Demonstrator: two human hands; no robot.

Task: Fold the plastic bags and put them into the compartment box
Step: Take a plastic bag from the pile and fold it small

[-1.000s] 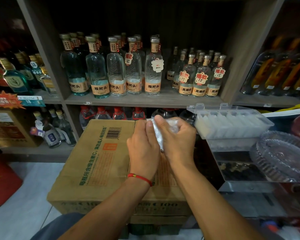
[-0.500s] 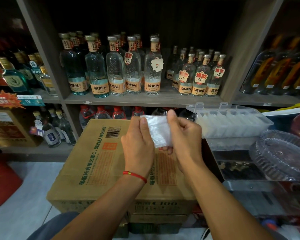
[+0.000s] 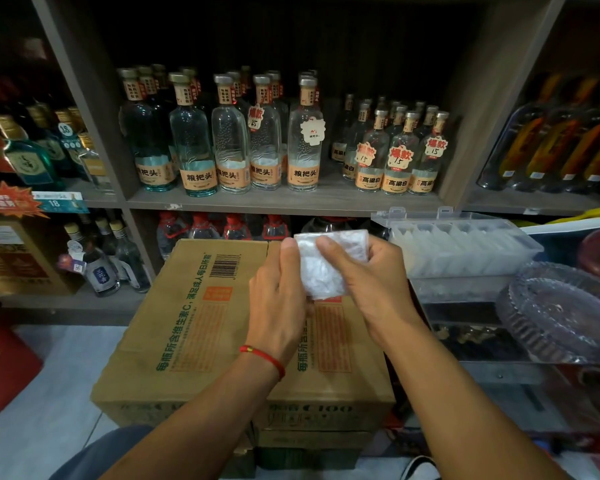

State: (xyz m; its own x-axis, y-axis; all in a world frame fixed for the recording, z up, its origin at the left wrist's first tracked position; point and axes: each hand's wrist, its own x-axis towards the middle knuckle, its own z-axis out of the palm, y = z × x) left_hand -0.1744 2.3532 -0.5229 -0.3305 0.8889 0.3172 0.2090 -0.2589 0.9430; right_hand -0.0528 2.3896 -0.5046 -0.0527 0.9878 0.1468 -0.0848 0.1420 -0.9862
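Observation:
A folded clear plastic bag (image 3: 326, 268), a small rectangular packet, is held above a cardboard carton (image 3: 201, 313). My left hand (image 3: 278, 299), with a red string on the wrist, holds the packet's left edge with thumb up along it. My right hand (image 3: 371, 282) grips its right side, thumb laid across the top front. To the right stands the clear compartment box (image 3: 465, 247), lid open, with several folded bags standing in its slots.
Behind the carton, wooden shelves (image 3: 291, 200) carry rows of glass liquor bottles (image 3: 229, 147). A clear ribbed glass dish (image 3: 565, 313) lies at the right below the box. Lower left shows grey floor (image 3: 42, 410) and a red box (image 3: 0, 368).
The bag went from a bunched wad pressed between both hands to a flat folded packet. My hands lifted it slightly and my right thumb moved across its top.

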